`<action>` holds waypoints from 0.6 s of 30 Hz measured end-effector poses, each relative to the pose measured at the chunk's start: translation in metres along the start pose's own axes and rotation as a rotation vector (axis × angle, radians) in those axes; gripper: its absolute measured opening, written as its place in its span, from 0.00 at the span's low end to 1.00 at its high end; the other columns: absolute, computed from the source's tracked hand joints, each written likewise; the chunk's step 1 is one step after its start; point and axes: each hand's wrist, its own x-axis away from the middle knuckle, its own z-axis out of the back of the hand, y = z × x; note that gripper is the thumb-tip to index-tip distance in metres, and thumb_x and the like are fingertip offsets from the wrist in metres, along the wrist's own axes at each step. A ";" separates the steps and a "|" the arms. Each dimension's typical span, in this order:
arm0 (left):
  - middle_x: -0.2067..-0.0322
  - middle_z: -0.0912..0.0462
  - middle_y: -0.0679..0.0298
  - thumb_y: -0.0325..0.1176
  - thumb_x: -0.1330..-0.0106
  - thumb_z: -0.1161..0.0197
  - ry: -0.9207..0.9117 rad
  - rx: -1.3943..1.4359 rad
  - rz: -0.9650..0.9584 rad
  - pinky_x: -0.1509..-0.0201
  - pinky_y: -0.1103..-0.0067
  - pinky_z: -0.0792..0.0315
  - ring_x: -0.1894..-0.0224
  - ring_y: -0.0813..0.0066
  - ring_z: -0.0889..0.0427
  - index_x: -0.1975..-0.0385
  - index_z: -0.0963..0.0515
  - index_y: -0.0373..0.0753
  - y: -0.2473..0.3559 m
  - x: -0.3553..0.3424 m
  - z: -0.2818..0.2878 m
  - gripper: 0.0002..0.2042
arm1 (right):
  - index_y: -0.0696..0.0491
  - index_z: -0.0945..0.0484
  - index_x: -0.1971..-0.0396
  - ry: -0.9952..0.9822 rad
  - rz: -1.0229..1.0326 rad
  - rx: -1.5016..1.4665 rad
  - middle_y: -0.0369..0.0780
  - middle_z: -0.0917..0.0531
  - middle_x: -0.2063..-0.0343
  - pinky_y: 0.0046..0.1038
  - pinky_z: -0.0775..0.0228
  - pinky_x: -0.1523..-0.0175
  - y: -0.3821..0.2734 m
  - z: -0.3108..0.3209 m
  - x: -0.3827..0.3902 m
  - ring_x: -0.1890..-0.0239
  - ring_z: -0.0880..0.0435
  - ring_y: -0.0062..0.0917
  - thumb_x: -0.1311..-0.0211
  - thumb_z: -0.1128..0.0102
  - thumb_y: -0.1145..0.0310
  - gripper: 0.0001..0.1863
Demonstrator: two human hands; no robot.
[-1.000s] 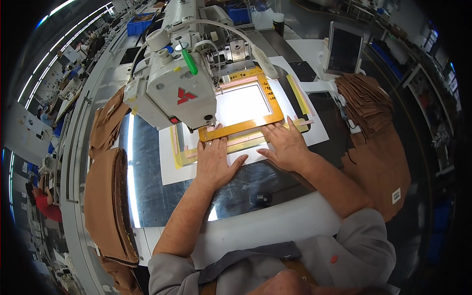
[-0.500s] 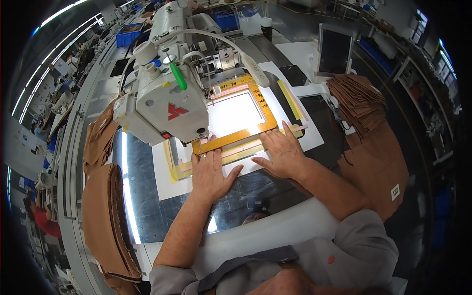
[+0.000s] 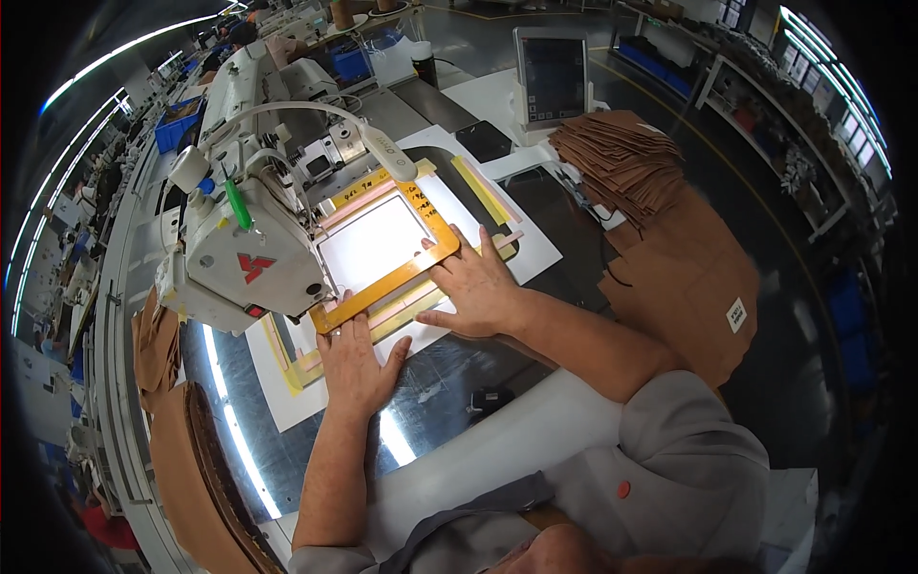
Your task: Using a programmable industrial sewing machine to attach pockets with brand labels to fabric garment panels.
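item: flat amber-yellow rectangular frame with dark handwritten marks (image 3: pixel 387 286), lying over a large white flat sheet (image 3: pixel 533 260), beside and partly behind the pale grey sewing-machine head (image 3: pixel 244 270).

left hand (image 3: pixel 359 371): laid at the near bar of the frame, toward its left end; fingers extended and unclenched, thumb spread apart.

right hand (image 3: pixel 475 290): at the same bar, toward its right end; fingers extended and fanned, thumb apart. whether either hand's fingertips pass under the bar, cannot tell.

about the frame: straight yellow-and-pink strips (image 3: pixel 484 191) on the sheet; dark glossy tabletop (image 3: pixel 435 411) beneath.

on the head: one bright green slender handle (image 3: pixel 238 204), standing tilted.

right side: fanned pile of brown fabric pieces (image 3: pixel 617 158); broad brown panels with a white label (image 3: pixel 684 277); dark-screened upright monitor (image 3: pixel 552 81), behind the pile.

left side: thick brown layered stack (image 3: pixel 186 469), near the table edge.
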 end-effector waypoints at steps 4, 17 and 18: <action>0.27 0.40 0.43 0.65 0.28 0.54 -0.008 -0.004 0.016 0.23 0.53 0.58 0.23 0.48 0.44 0.30 0.37 0.26 0.003 0.001 0.002 0.44 | 0.60 0.34 0.31 -0.045 -0.040 -0.005 0.51 0.39 0.26 0.68 0.67 0.24 -0.001 0.005 0.002 0.21 0.54 0.54 0.29 0.62 0.30 0.47; 0.47 0.17 0.48 0.69 0.32 0.53 0.117 -0.061 0.247 0.26 0.43 0.54 0.43 0.55 0.18 0.44 0.23 0.32 -0.002 0.014 -0.004 0.40 | 0.62 0.39 0.27 -0.079 -0.074 0.004 0.48 0.42 0.23 0.62 0.66 0.22 -0.021 0.011 -0.004 0.20 0.51 0.47 0.30 0.58 0.30 0.50; 0.49 0.17 0.48 0.69 0.32 0.52 0.071 -0.012 0.258 0.26 0.43 0.55 0.44 0.55 0.18 0.45 0.22 0.31 0.003 0.011 0.002 0.40 | 0.63 0.40 0.27 -0.018 -0.066 0.009 0.49 0.40 0.24 0.63 0.64 0.23 -0.013 0.001 -0.003 0.21 0.49 0.47 0.30 0.56 0.31 0.50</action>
